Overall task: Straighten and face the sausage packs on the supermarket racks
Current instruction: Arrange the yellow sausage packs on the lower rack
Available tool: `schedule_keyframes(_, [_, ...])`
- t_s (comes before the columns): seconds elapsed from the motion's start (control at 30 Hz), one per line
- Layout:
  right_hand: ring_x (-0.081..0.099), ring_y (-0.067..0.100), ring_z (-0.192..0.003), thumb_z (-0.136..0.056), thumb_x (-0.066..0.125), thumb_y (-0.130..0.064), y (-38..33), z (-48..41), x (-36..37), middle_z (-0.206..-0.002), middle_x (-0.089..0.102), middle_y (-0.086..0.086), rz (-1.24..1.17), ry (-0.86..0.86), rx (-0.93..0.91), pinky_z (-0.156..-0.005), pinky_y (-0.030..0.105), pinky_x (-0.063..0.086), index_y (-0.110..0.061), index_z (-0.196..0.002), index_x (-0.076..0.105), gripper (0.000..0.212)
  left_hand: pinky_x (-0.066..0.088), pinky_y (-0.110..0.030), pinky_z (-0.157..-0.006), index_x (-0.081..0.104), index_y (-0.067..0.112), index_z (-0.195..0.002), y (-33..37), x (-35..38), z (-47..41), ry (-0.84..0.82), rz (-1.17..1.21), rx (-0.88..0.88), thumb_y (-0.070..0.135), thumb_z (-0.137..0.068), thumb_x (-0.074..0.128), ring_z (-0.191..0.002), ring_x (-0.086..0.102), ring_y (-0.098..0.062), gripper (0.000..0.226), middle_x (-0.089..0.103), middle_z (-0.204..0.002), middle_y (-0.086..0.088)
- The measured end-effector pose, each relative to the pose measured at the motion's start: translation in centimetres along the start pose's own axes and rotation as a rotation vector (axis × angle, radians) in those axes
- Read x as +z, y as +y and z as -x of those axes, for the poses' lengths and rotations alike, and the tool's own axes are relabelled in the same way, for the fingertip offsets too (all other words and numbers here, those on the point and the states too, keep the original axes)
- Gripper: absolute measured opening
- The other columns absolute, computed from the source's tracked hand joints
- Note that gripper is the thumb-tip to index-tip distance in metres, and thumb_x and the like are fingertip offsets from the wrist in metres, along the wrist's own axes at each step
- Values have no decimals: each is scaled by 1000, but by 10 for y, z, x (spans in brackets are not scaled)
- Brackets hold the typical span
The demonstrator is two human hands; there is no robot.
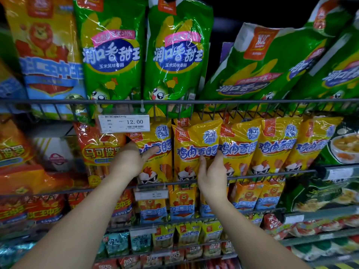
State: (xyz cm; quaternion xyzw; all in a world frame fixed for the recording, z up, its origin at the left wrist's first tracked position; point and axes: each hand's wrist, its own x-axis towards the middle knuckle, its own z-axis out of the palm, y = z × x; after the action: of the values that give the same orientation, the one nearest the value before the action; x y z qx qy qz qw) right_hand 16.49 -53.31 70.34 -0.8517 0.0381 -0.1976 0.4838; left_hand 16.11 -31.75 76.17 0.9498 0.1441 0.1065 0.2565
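Three wire racks here, all stuffed. The top rack (pixel 233 101) has a big lion pack (pixel 48 51) at the left, then two green packs (pixel 112 55) standing upright. Further right, more green ones (pixel 262 65) are flopped over at a lean. A price tag (pixel 124 123) hangs off its front wire.

The middle rack (pixel 272 174) holds an orange pack (pixel 101 150) at the left and then a row of yellow packs (pixel 275 146) side by side, faces out. The lower rack (pixel 194 219) is full of small lion packs (pixel 182 202).

Both hands are on the yellow row. The left hand (pixel 132 158) grips the first yellow pack (pixel 157 133) by its left edge, thumb flat across the front. The fingers look tucked in behind, next to the orange pack, though the tag partly hides that bit.

The right hand (pixel 211 171) grips the second yellow pack (pixel 194 140) at its lower right edge. Its thumb is on the front, and its fingers are in the seam between that pack and the next one. Both held packs sit upright in the rack, touching each other, with the hands on their outer edges.
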Motion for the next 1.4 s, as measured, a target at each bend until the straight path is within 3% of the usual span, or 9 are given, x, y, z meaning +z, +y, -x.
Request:
schedule_keyframes(0.17, [58, 15, -54, -98, 53, -44, -5, 7, -10, -70, 61, 2, 28, 38, 28, -45, 27, 39, -5, -146, 36, 63, 31, -26, -44, 49, 9, -86, -8, 12, 21, 163, 199, 80, 57, -84, 62, -54, 51, -15, 50, 53, -62, 0])
schedule_keyframes(0.27, [53, 12, -52, -94, 56, -50, -2, 10, -14, -64, 54, -5, 86, 74, 29, -44, 27, 36, -6, -134, 50, 60, 40, -21, -53, 56, 11, -104, -17, 23, 41, 244, 345, 142, 54, -84, 63, -69, 59, -13, 48, 65, -85, 3])
schedule_keyframes(0.4, [56, 6, -59, -93, 63, -42, 0, 15, -22, -84, 65, -3, 139, 83, 3, -49, 28, 45, -10, -131, 50, 51, 43, -26, -83, 46, 9, -134, -16, 32, 73, 319, 257, 193, 36, -90, 65, -100, 51, -14, 55, 50, -128, -8])
schedule_keyframes(0.53, [60, 25, -93, -91, 67, -33, 2, 25, -26, -113, 57, 5, 218, 187, -129, -62, 38, 53, -10, -126, 48, 45, 50, -43, -87, 53, 2, -127, -11, 35, 81, 516, 25, 394, 15, -82, 74, -113, 41, -28, 52, 45, -124, -16])
schedule_keyframes(0.67, [53, 26, -98, -84, 70, -16, -6, 30, -23, -109, 53, 9, 297, 248, -531, -69, 35, 50, -8, -119, 56, 38, 52, -47, -91, 54, 6, -131, -3, 33, 60, 414, -136, 549, 10, -77, 76, -116, 43, -32, 58, 44, -129, -17])
schedule_keyframes(0.77, [53, 29, -106, -82, 64, -19, -18, 29, -15, -118, 55, 10, 471, 174, -754, -81, 43, 51, -16, -127, 57, 46, 50, -49, -95, 49, 12, -139, 1, 34, 50, 327, -249, 561, 16, -73, 79, -127, 39, -36, 72, 38, -143, -15])
schedule_keyframes(0.93, [33, 36, -141, -84, 67, -29, -22, 24, -6, -152, 38, 7, 715, 6, -744, -116, 56, 28, -30, -150, 36, 73, 54, -52, -89, 43, 21, -146, -3, 43, 40, 263, -294, 562, 19, -70, 79, -136, 29, -42, 84, 25, -157, -9])
schedule_keyframes(1.23, [17, 35, -149, -89, 61, -34, -11, 16, -2, -164, 18, 4, 769, -25, -725, -120, 57, 17, -32, -158, 14, 83, 50, -52, -95, 29, 32, -152, -9, 48, 41, 231, -326, 581, 30, -73, 77, -143, 16, -42, 93, -2, -165, 0])
schedule_keyframes(1.4, [17, 37, -149, -87, 60, -31, -6, 18, 6, -162, 21, 6, 683, 24, -749, -118, 61, 17, -28, -157, 22, 79, 49, -45, -101, 40, 30, -145, -15, 40, 57, 180, -218, 598, 31, -84, 65, -151, -7, -27, 67, -14, -163, 11])
